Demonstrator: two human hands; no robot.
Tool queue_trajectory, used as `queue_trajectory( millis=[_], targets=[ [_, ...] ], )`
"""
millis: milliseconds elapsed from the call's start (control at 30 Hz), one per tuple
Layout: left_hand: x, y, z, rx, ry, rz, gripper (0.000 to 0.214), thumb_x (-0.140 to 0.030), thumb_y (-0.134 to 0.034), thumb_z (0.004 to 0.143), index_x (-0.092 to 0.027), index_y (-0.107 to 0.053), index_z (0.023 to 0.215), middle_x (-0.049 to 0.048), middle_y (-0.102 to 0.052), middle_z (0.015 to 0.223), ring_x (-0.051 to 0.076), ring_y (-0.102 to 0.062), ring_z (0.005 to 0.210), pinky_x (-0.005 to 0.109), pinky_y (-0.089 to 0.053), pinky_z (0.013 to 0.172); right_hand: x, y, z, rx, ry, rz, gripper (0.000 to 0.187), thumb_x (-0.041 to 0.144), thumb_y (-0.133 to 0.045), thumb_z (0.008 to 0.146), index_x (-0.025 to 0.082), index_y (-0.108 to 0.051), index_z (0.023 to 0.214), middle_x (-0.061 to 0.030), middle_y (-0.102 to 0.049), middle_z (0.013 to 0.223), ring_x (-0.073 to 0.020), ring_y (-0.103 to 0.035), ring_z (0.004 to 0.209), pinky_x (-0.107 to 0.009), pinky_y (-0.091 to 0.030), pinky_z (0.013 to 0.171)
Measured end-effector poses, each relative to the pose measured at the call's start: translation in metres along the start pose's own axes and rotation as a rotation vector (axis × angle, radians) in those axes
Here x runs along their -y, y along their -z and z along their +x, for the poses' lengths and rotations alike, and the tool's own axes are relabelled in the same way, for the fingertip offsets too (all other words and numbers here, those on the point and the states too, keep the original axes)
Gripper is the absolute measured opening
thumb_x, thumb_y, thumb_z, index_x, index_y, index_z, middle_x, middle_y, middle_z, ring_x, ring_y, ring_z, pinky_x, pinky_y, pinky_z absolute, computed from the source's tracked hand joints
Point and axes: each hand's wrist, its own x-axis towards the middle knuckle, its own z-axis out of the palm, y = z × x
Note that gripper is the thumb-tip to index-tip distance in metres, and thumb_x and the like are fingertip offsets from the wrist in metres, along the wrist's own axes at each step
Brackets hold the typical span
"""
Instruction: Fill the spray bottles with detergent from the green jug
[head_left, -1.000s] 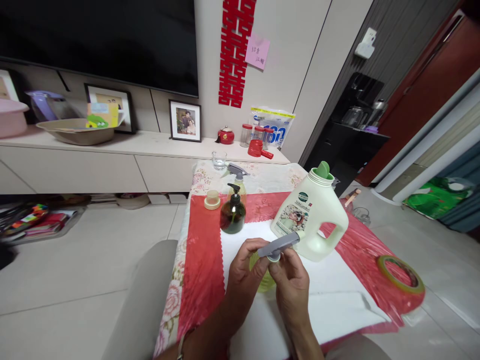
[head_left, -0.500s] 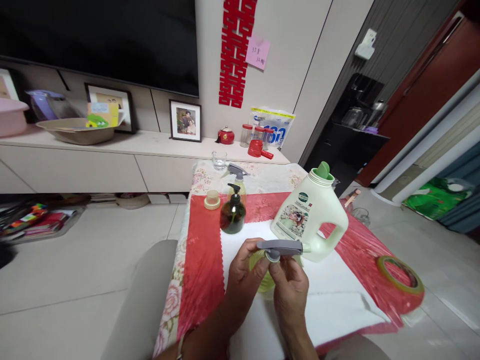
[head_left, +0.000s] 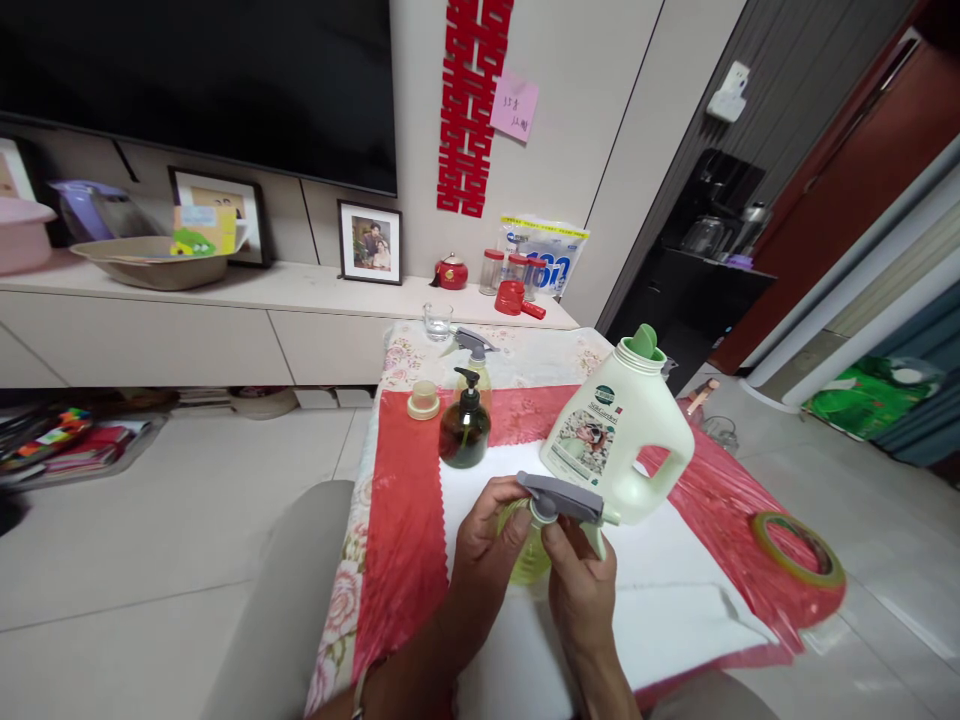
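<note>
Both hands are closed around the neck of a spray bottle (head_left: 532,562) with a yellowish see-through body and a grey trigger head (head_left: 562,497). My left hand (head_left: 486,545) wraps the bottle from the left, its thumb at the collar. My right hand (head_left: 581,575) grips the collar just under the head from the right, partly hiding the pale trigger. The head's nozzle points right. A large pale green detergent jug (head_left: 600,430), its mouth uncapped with a green spout showing, stands just beyond. Behind my left hand stands a dark pump bottle (head_left: 465,432).
A white cloth (head_left: 660,620) lies over red plastic sheeting (head_left: 401,500) on the table. Near the far side are a pale cap (head_left: 424,400), a second spray bottle (head_left: 472,345) and a glass cup (head_left: 438,320). A tape roll (head_left: 765,535) lies at right.
The grey trigger head has turned and tilted slightly, its nozzle end now lower and more of the pale trigger showing. Both hands keep their hold on the spray bottle.
</note>
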Motion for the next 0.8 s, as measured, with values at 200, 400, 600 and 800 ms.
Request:
queue_trajectory(
  millis=[200, 400, 600, 800],
  targets=[
    [-0.003, 0.001, 0.0, 0.015, -0.009, 0.039, 0.021, -0.037, -0.068, 0.092, -0.022, -0.066, 0.107, 0.0055, -0.066, 0.107, 0.023, -0.063, 0.106, 0.036, -0.05, 0.096, -0.002, 0.004, 0.002, 0.021, 0.021, -0.015, 0.041, 0.033, -0.076, 0.084, 0.019, -0.07, 0.122, -0.0101, -0.07, 0.112, -0.0237, -0.066, 0.105, -0.038, -0.053, 0.095],
    [0.001, 0.002, 0.001, 0.013, -0.01, 0.067, 0.019, -0.034, -0.068, 0.092, -0.023, -0.067, 0.107, 0.0055, -0.065, 0.108, 0.023, -0.063, 0.109, 0.037, -0.048, 0.098, -0.002, 0.004, 0.006, 0.087, 0.084, -0.061, 0.038, 0.036, -0.072, 0.087, 0.019, -0.071, 0.12, -0.009, -0.071, 0.103, -0.0236, -0.066, 0.1, -0.038, -0.054, 0.091],
    [0.001, 0.004, 0.001, 0.026, -0.029, 0.09, 0.02, -0.035, -0.064, 0.095, -0.022, -0.068, 0.11, 0.006, -0.066, 0.11, 0.023, -0.063, 0.109, 0.037, -0.048, 0.099, 0.007, 0.001, 0.006, 0.083, 0.151, -0.179, 0.033, 0.036, -0.073, 0.086, 0.019, -0.071, 0.114, -0.0098, -0.068, 0.114, -0.0237, -0.062, 0.11, -0.039, -0.049, 0.1],
    [0.002, 0.005, 0.002, 0.014, -0.033, 0.107, 0.021, -0.036, -0.063, 0.095, -0.022, -0.069, 0.11, 0.0069, -0.067, 0.111, 0.023, -0.062, 0.11, 0.037, -0.048, 0.1, 0.021, -0.005, 0.008, 0.084, 0.209, -0.265, 0.032, 0.038, -0.076, 0.082, 0.019, -0.072, 0.107, -0.0093, -0.067, 0.11, -0.0234, -0.062, 0.104, -0.036, -0.052, 0.093]
  ],
)
